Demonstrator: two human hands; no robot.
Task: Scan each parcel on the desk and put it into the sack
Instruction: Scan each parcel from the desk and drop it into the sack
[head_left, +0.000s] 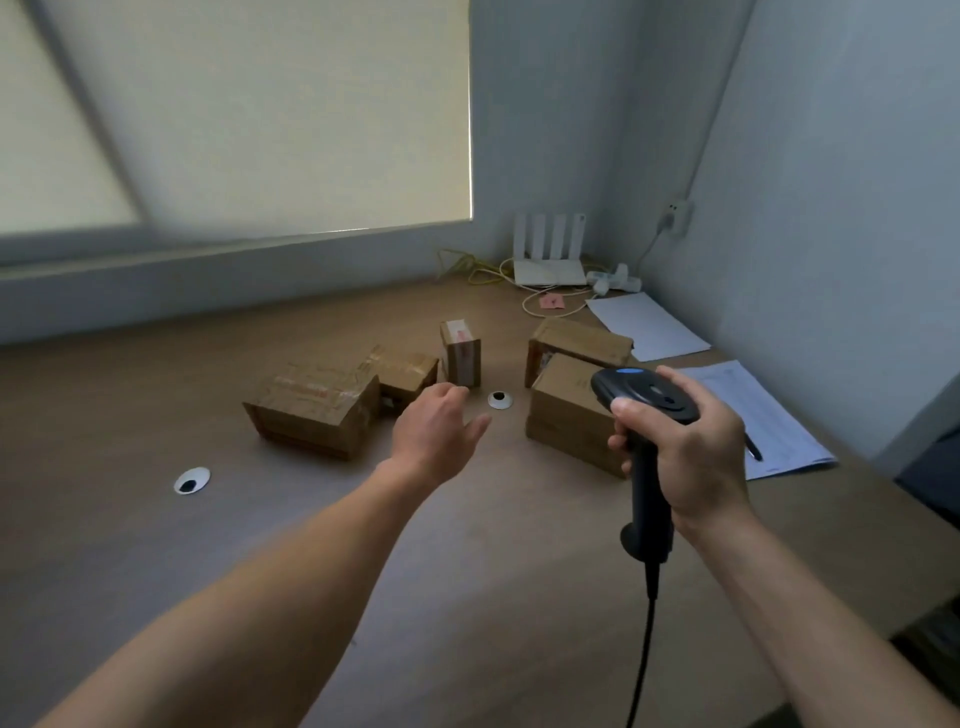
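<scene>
Left hand (439, 431): reaches out over the desk (156, 545), fingers loosely spread and holding nothing; fingertips close to the foot of the upright parcel (460, 353), contact cannot be told
Right hand (693, 452): fingers wrapped round the handle of the scanner (644, 397), thumb along its side
Scanner: black, head pointing away over the front right parcel (563, 415); its cable (644, 649) hangs off the bottom edge of view
Flat parcel (317, 410): the biggest, taped, lying left of the left hand
Small parcel (408, 371): just behind the flat parcel, touching its far corner
Upright parcel: stands on end between the two groups, with a white and red label
Rear right parcel (579, 343): directly behind the front right parcel, close against it
Grommets: one (500, 400) between the left hand and the front right parcel, another (192, 480) well to the left
Papers (763, 415): at the right edge, a pen (753, 447) on them
Router (550, 254): white, in the far corner, among loose cords
</scene>
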